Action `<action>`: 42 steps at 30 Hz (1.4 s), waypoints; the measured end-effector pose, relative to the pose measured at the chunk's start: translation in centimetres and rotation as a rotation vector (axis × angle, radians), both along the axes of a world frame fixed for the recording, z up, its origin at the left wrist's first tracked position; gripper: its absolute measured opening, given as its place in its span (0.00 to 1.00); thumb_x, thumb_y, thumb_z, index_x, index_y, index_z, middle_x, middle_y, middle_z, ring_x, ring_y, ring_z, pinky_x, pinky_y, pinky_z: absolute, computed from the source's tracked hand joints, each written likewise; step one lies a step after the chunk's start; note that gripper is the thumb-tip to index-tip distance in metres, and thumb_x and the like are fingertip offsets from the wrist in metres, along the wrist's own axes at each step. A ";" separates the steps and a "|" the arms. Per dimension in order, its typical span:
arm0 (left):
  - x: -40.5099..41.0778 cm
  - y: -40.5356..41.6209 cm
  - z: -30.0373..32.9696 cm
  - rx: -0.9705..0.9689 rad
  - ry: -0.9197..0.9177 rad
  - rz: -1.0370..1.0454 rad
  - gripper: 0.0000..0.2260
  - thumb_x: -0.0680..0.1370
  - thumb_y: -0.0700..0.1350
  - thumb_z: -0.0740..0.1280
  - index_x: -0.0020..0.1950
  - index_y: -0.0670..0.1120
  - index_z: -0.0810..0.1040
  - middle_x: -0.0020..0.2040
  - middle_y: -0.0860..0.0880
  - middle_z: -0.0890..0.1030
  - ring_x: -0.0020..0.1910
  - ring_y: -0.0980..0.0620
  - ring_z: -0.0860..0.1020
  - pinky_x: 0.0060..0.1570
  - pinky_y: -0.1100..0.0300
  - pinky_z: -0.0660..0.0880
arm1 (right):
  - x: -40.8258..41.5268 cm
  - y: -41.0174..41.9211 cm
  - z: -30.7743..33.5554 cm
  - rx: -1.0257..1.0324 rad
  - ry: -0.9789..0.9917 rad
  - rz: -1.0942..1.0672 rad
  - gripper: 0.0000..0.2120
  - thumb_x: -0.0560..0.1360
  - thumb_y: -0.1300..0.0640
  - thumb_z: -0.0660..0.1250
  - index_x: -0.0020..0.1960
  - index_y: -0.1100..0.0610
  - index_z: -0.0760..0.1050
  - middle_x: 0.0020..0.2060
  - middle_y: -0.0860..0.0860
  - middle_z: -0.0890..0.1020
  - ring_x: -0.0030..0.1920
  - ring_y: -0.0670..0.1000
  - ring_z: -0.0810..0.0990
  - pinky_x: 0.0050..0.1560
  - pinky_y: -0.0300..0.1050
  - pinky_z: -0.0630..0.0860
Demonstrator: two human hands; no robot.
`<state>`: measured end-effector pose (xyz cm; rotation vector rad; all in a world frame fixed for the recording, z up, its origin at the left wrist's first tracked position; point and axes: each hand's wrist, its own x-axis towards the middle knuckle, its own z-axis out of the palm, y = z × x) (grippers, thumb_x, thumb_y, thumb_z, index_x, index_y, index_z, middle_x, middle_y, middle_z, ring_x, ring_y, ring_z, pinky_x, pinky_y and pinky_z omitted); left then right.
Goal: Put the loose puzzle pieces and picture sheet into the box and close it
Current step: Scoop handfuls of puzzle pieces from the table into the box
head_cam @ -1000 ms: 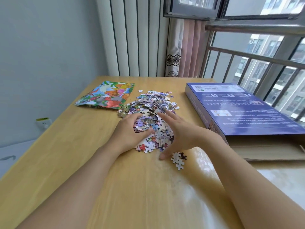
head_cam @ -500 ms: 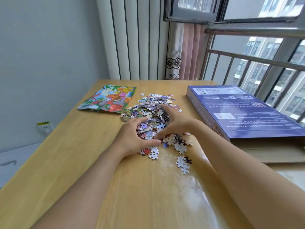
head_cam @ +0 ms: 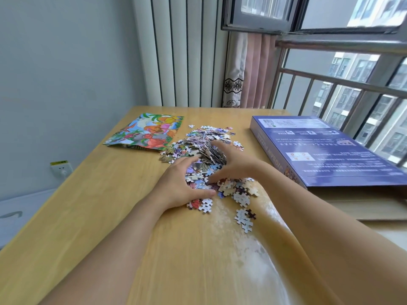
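Hands cup the heap of small multicoloured cardboard puzzle pieces (head_cam: 204, 148) mid-table: left hand (head_cam: 180, 186) and right hand (head_cam: 233, 161), fingers curled around it, between colourful picture sheet (head_cam: 146, 132) and blue cardboard box (head_cam: 319, 150).

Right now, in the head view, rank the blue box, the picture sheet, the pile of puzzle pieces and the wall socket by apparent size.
1. blue box, though it lies nearer than the sheet
2. pile of puzzle pieces and picture sheet: too alike to rank
3. wall socket
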<state>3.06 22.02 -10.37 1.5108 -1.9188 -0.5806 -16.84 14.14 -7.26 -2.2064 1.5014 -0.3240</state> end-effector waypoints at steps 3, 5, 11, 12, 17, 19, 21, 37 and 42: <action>0.1 -0.1 0.0 0.002 0.005 -0.004 0.48 0.59 0.66 0.79 0.75 0.59 0.65 0.72 0.60 0.65 0.66 0.62 0.66 0.55 0.70 0.66 | 0.5 -0.2 0.0 -0.015 -0.024 -0.018 0.55 0.59 0.39 0.82 0.78 0.42 0.56 0.75 0.51 0.67 0.72 0.54 0.68 0.66 0.51 0.71; 0.1 -0.1 0.0 0.012 0.027 0.008 0.48 0.59 0.66 0.79 0.75 0.59 0.66 0.72 0.59 0.65 0.67 0.61 0.67 0.56 0.72 0.68 | 0.5 -0.2 0.2 -0.040 -0.103 -0.045 0.48 0.62 0.45 0.83 0.76 0.44 0.63 0.73 0.49 0.69 0.70 0.52 0.71 0.60 0.46 0.71; -0.2 -0.2 0.0 0.012 0.041 0.067 0.49 0.58 0.68 0.78 0.75 0.58 0.65 0.77 0.55 0.63 0.74 0.56 0.64 0.70 0.58 0.65 | -0.1 0.3 -0.1 -0.141 -0.146 -0.126 0.31 0.68 0.54 0.77 0.69 0.47 0.72 0.62 0.52 0.78 0.55 0.55 0.81 0.53 0.53 0.80; -0.2 -0.1 0.0 0.014 0.041 0.066 0.49 0.58 0.68 0.78 0.75 0.58 0.65 0.77 0.55 0.63 0.74 0.56 0.63 0.71 0.57 0.65 | -0.2 0.3 -0.2 -0.155 -0.158 -0.135 0.31 0.68 0.54 0.77 0.70 0.48 0.72 0.62 0.52 0.79 0.56 0.55 0.81 0.53 0.51 0.80; -0.1 -0.2 -0.1 0.015 0.047 0.076 0.49 0.58 0.70 0.77 0.75 0.58 0.65 0.77 0.55 0.64 0.75 0.55 0.62 0.73 0.51 0.65 | -0.2 0.2 -0.5 -0.226 -0.168 -0.142 0.32 0.71 0.49 0.75 0.73 0.51 0.71 0.70 0.51 0.76 0.66 0.51 0.75 0.57 0.43 0.72; -0.2 -0.2 -0.1 0.018 0.049 0.076 0.49 0.57 0.71 0.77 0.75 0.58 0.65 0.77 0.55 0.64 0.75 0.55 0.63 0.72 0.51 0.66 | -0.1 0.3 -0.4 -0.244 -0.167 -0.160 0.31 0.73 0.46 0.74 0.73 0.52 0.71 0.68 0.52 0.77 0.65 0.53 0.77 0.59 0.46 0.75; -0.1 -0.2 -0.2 0.014 0.058 0.076 0.49 0.57 0.72 0.76 0.75 0.59 0.66 0.76 0.55 0.64 0.74 0.56 0.63 0.72 0.52 0.66 | 0.1 0.3 -0.4 -0.274 -0.141 -0.164 0.30 0.74 0.44 0.72 0.72 0.53 0.72 0.66 0.53 0.78 0.63 0.53 0.78 0.59 0.50 0.76; -0.1 0.0 0.1 -0.035 0.087 0.077 0.45 0.61 0.67 0.78 0.74 0.57 0.68 0.74 0.57 0.68 0.66 0.62 0.67 0.60 0.65 0.64 | 1.4 -0.3 0.8 -0.323 -0.016 -0.105 0.18 0.73 0.49 0.75 0.60 0.50 0.79 0.48 0.46 0.79 0.43 0.52 0.79 0.39 0.46 0.77; -0.2 0.0 0.2 -0.031 0.092 0.084 0.44 0.61 0.67 0.78 0.73 0.57 0.68 0.73 0.57 0.68 0.66 0.60 0.68 0.60 0.64 0.65 | 0.2 0.2 0.7 -0.303 -0.205 -0.153 0.18 0.75 0.56 0.72 0.33 0.48 0.66 0.28 0.47 0.72 0.28 0.47 0.68 0.31 0.42 0.63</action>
